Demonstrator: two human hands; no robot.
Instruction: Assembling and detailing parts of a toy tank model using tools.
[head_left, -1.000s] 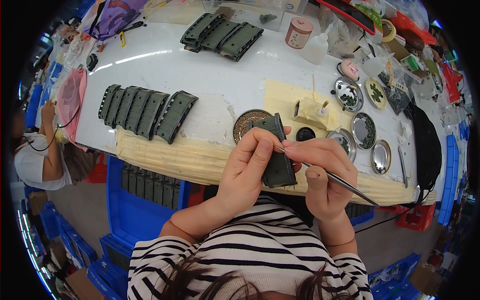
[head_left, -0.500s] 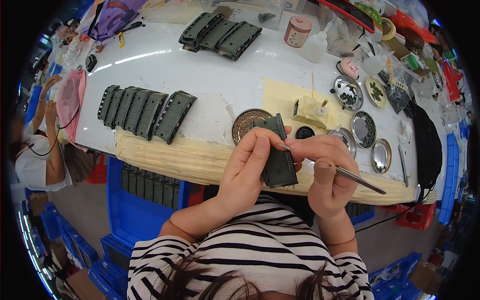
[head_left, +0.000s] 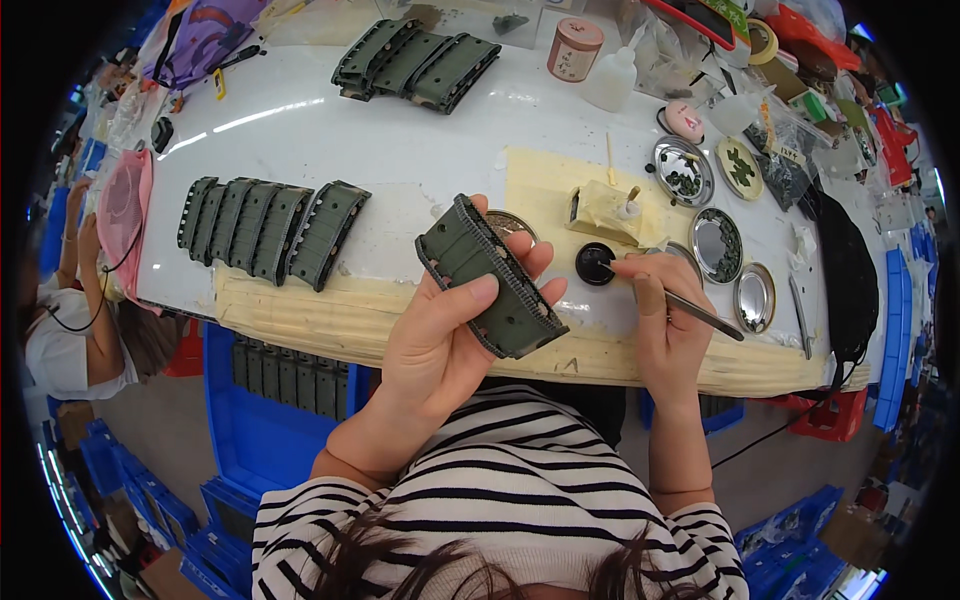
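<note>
Left hand (head_left: 425,335) clamped on green part (head_left: 478,260) at centre, right hand (head_left: 675,308) pinched on metal tool (head_left: 708,319), tip at black dish (head_left: 596,263) right of centre, taped edge (head_left: 310,315) running below centre, bare counter (head_left: 430,150) open at upper centre

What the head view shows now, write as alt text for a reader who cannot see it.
A person's left hand holds a curved dark-green piece; the right hand holds a slim metal tool, its tip by a small black dish. Similar pieces lie on the white table at left, round metal dishes at right.
</note>
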